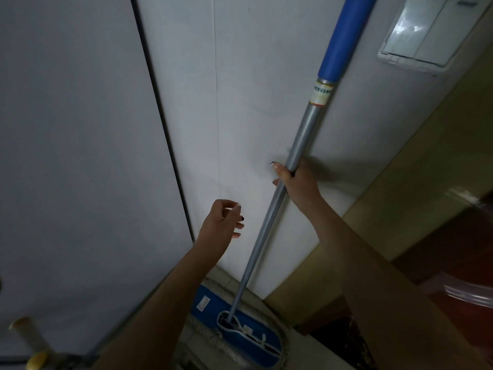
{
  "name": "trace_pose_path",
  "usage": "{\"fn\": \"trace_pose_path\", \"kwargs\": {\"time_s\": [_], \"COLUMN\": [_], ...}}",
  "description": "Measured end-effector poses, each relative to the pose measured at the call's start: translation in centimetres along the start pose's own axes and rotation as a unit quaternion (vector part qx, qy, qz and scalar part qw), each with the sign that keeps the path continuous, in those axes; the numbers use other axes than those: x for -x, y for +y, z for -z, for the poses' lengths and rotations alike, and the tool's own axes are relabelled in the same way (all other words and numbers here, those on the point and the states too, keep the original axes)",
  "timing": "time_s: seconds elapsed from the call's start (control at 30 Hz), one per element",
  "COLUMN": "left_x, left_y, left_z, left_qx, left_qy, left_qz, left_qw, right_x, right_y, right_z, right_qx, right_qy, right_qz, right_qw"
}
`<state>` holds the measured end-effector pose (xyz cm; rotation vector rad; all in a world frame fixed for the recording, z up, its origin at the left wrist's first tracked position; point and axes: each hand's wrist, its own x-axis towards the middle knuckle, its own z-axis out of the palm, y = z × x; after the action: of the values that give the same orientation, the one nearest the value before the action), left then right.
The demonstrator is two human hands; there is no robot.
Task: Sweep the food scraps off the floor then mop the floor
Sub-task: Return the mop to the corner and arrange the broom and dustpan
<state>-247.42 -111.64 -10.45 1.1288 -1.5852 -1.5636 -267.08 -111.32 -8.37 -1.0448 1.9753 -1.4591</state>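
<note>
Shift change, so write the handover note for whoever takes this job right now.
Right hand grips the grey mop pole about mid-length.
Left hand holds nothing, its fingers loosely curled beside the pole and not touching it.
Mop head lies flat at the foot of the white wall.
Done: mop in hand. Sweeping: cannot tell, no scraps or broom in view.
Left: mop the floor.
</note>
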Motion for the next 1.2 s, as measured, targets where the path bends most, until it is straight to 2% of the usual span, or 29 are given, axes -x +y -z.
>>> {"fn": "trace_pose_path", "kwargs": {"time_s": [0.2, 0.67, 0.8, 0.97, 1.1, 1.2], "left_x": [0.4, 1.3, 1.8, 3.3, 5.6, 7.8], "left_y": [-0.4, -0.6, -0.7, -0.7, -0.5, -0.6], "left_z": [1.1, 1.8, 2.4, 4.0, 5.8, 7.8], "left_qx": [-0.001, -0.014, -0.016, -0.021, -0.011, -0.012], "left_qy": [0.010, 0.017, 0.026, 0.041, 0.056, 0.072], "left_qz": [0.004, 0.005, 0.007, 0.001, -0.004, -0.012], "left_qw": [1.000, 1.000, 1.000, 0.999, 0.998, 0.997], "right_x": [1.2, 2.5, 3.8, 7.2, 10.4, 12.8], "right_y": [1.9, 1.9, 2.0, 1.5, 0.2, -1.0], "right_z": [-0.3, -0.7, -0.4, -0.8, -2.0, -3.6], "right_qx": [0.030, 0.024, 0.061, 0.187, 0.205, 0.166], "right_qy": [0.041, 0.022, 0.047, 0.081, 0.136, 0.112], "right_qz": [-0.002, -0.016, -0.012, -0.014, 0.016, 0.043], "right_qw": [0.999, 0.999, 0.997, 0.979, 0.969, 0.979]}}
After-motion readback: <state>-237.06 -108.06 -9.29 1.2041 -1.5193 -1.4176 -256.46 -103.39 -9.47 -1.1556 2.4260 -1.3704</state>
